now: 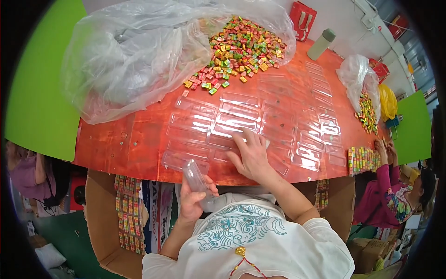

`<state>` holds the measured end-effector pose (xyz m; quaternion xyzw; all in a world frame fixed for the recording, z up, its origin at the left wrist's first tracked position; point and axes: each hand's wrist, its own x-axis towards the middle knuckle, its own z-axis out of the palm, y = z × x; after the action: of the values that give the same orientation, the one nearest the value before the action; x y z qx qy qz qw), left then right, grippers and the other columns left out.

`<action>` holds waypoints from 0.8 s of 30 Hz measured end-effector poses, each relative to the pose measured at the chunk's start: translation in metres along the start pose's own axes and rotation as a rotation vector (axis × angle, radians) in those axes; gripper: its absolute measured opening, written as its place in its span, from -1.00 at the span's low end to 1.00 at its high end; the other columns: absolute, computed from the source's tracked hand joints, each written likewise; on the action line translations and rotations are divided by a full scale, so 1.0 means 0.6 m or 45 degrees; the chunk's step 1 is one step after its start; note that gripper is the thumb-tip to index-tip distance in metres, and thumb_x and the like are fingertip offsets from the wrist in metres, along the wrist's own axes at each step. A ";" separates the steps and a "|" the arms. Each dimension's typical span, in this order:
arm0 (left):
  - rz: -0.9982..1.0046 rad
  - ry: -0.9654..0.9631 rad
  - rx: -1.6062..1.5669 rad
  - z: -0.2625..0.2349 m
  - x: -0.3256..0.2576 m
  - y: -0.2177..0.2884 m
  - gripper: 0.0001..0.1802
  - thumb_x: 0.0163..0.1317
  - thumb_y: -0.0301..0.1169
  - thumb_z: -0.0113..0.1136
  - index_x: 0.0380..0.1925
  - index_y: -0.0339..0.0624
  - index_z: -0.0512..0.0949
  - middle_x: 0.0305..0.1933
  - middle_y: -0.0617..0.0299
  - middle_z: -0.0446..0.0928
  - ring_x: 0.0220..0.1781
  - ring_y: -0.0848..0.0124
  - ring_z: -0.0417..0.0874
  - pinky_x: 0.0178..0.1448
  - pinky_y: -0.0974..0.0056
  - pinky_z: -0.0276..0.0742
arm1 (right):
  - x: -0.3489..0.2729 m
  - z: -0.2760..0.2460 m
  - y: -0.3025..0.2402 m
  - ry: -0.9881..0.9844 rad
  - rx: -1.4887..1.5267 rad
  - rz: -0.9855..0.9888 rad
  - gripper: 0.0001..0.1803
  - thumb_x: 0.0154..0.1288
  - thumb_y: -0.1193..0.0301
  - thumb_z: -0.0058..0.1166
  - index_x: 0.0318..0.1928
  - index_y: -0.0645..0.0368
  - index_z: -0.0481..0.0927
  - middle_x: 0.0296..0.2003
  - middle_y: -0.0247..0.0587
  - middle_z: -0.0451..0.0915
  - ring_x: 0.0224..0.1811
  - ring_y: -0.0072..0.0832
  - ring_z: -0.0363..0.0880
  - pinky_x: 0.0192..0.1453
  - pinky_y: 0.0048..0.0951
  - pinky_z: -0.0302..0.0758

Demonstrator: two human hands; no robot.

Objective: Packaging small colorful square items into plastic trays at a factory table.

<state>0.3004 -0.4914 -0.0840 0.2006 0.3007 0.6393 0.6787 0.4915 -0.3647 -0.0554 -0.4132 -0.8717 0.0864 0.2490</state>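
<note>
My left hand (189,204) is closed around a clear plastic tray (194,176), held upright just off the table's near edge. Whether it is one tray or a nested stack, I cannot tell. My right hand (253,157) rests with fingers spread over clear plastic trays (238,117) laid in rows across the red table. Its fingertips touch or hover just above the nearest ones. Beyond the rows lies a heap of small block-shaped pieces (244,49) in red, yellow and green wrappers, spilling out of a large clear plastic bag (134,60).
A pale green bottle (321,45) and a red bag (303,21) stand at the back. Cardboard boxes (100,218) holding filled packs flank me below the table edge. At right, a co-worker (388,195) handles a block of wrapped pieces (363,160), near another plastic bag (360,74).
</note>
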 end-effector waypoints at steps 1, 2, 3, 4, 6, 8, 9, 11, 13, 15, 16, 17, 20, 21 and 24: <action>0.068 0.005 0.001 0.001 0.007 0.005 -0.35 -0.05 -0.42 0.19 0.12 -0.26 0.26 -0.09 -0.01 0.49 -0.19 0.15 0.66 -0.14 0.05 0.67 | 0.019 0.009 0.004 0.069 -0.115 0.060 -0.42 0.22 0.15 0.16 0.17 0.15 0.41 0.25 0.09 0.28 0.24 -0.03 0.30 0.23 -0.05 0.22; 0.135 0.011 0.002 0.002 0.014 0.011 -0.35 -0.05 -0.43 0.19 0.12 -0.26 0.26 -0.09 0.00 0.49 -0.20 0.16 0.66 -0.14 0.06 0.67 | 0.036 0.018 0.009 0.136 -0.228 0.121 -0.36 0.24 0.10 0.13 0.26 0.12 0.35 0.34 0.14 0.18 0.32 0.02 0.22 0.26 0.00 0.18; 0.142 0.015 0.003 -0.001 0.018 0.019 -0.35 -0.05 -0.43 0.19 0.12 -0.26 0.26 -0.09 0.00 0.49 -0.20 0.16 0.66 -0.14 0.06 0.67 | 0.052 0.032 0.018 0.137 -0.223 0.114 -0.36 0.24 0.10 0.13 0.26 0.12 0.35 0.34 0.14 0.18 0.32 0.02 0.22 0.26 0.00 0.18; 0.195 0.071 0.020 -0.003 0.026 0.027 -0.35 -0.05 -0.43 0.20 0.12 -0.26 0.26 -0.10 0.01 0.49 -0.20 0.17 0.65 -0.15 0.06 0.67 | 0.064 0.047 0.033 0.132 -0.310 0.153 -0.32 0.27 0.05 0.08 0.31 0.09 0.31 0.38 0.15 0.12 0.36 0.06 0.16 0.28 0.04 0.15; 0.254 0.131 0.037 -0.006 0.040 0.041 -0.35 -0.04 -0.43 0.20 0.12 -0.26 0.26 -0.10 0.02 0.49 -0.21 0.17 0.65 -0.15 0.07 0.67 | 0.084 0.066 0.054 0.127 -0.394 0.186 -0.28 0.29 -0.01 0.04 0.36 0.07 0.26 0.41 0.17 0.05 0.41 0.09 0.10 0.29 0.08 0.12; 0.350 0.127 0.033 -0.014 0.052 0.047 -0.34 -0.04 -0.43 0.20 0.13 -0.25 0.26 -0.11 0.04 0.49 -0.22 0.19 0.64 -0.17 0.07 0.66 | 0.098 0.079 0.069 0.059 -0.443 0.215 -0.28 0.31 -0.08 -0.03 0.34 0.07 0.29 0.41 0.16 0.07 0.43 0.08 0.06 0.30 0.11 0.08; 0.339 0.139 0.039 -0.019 0.057 0.049 -0.37 -0.04 -0.43 0.20 0.11 -0.24 0.27 -0.12 0.05 0.48 -0.23 0.19 0.62 -0.17 0.07 0.66 | 0.104 0.085 0.078 0.023 -0.445 0.239 -0.29 0.31 -0.09 -0.05 0.32 0.07 0.32 0.39 0.13 0.11 0.43 0.06 0.08 0.31 0.10 0.08; 0.349 0.133 0.037 -0.021 0.069 0.046 -0.38 -0.04 -0.42 0.19 0.10 -0.24 0.27 -0.11 0.05 0.48 -0.23 0.19 0.62 -0.17 0.07 0.66 | 0.108 0.096 0.094 -0.013 -0.451 0.239 -0.29 0.30 -0.09 -0.05 0.31 0.08 0.33 0.38 0.12 0.14 0.42 0.05 0.09 0.31 0.09 0.08; 0.384 0.135 0.037 -0.019 0.074 0.047 -0.39 -0.03 -0.41 0.19 0.08 -0.24 0.28 -0.11 0.05 0.48 -0.23 0.19 0.62 -0.17 0.07 0.65 | 0.115 0.099 0.096 -0.004 -0.443 0.203 -0.31 0.30 -0.07 -0.04 0.29 0.09 0.36 0.33 0.09 0.23 0.40 0.01 0.14 0.31 0.07 0.10; 0.283 0.086 0.012 -0.017 0.081 0.046 -0.42 -0.03 -0.42 0.17 0.06 -0.23 0.29 -0.10 0.03 0.48 -0.22 0.18 0.63 -0.17 0.06 0.65 | 0.123 0.098 0.104 -0.006 -0.438 0.171 -0.32 0.30 -0.07 -0.04 0.28 0.09 0.37 0.33 0.08 0.24 0.40 -0.01 0.15 0.31 0.07 0.10; 0.283 0.094 0.009 -0.015 0.087 0.043 -0.42 -0.03 -0.42 0.17 0.06 -0.23 0.29 -0.10 0.03 0.48 -0.22 0.18 0.63 -0.17 0.06 0.65 | 0.127 0.097 0.109 -0.006 -0.438 0.153 -0.32 0.30 -0.06 -0.04 0.28 0.09 0.37 0.33 0.08 0.24 0.40 -0.03 0.15 0.31 0.07 0.11; 0.262 0.062 -0.035 -0.013 0.094 0.038 -0.42 -0.02 -0.43 0.16 0.07 -0.22 0.28 -0.09 0.03 0.48 -0.21 0.18 0.63 -0.17 0.06 0.65 | 0.131 0.096 0.114 -0.019 -0.428 0.161 -0.34 0.30 -0.05 -0.03 0.27 0.09 0.38 0.33 0.07 0.24 0.41 -0.04 0.15 0.34 0.07 0.09; 0.230 0.056 -0.051 -0.020 0.104 0.021 -0.43 0.00 -0.46 0.13 0.10 -0.18 0.29 -0.07 0.02 0.49 -0.17 0.17 0.64 -0.15 0.04 0.66 | 0.143 0.088 0.096 0.036 -0.503 0.141 -0.36 0.30 -0.02 -0.01 0.27 0.08 0.38 0.35 0.07 0.22 0.42 -0.05 0.14 0.37 0.07 0.06; 0.206 0.061 -0.069 -0.014 0.106 0.016 -0.43 0.01 -0.46 0.12 0.10 -0.19 0.28 -0.07 0.02 0.49 -0.16 0.17 0.64 -0.13 0.04 0.67 | 0.148 0.084 0.084 0.054 -0.470 0.112 -0.36 0.29 0.02 0.03 0.28 0.07 0.35 0.36 0.07 0.20 0.42 -0.07 0.14 0.40 0.05 0.05; 0.172 0.074 -0.100 -0.008 0.112 0.010 -0.41 0.01 -0.47 0.12 0.12 -0.19 0.27 -0.07 0.01 0.48 -0.14 0.17 0.63 -0.09 0.06 0.68 | 0.169 0.098 0.052 0.024 -0.292 -0.072 -0.35 0.27 0.06 0.06 0.29 0.07 0.32 0.36 0.07 0.19 0.42 -0.08 0.15 0.40 0.03 0.05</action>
<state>0.2930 -0.4250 -0.0936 0.1748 0.2808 0.7007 0.6322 0.4286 -0.2638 -0.0804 -0.4150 -0.8847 -0.0248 0.2107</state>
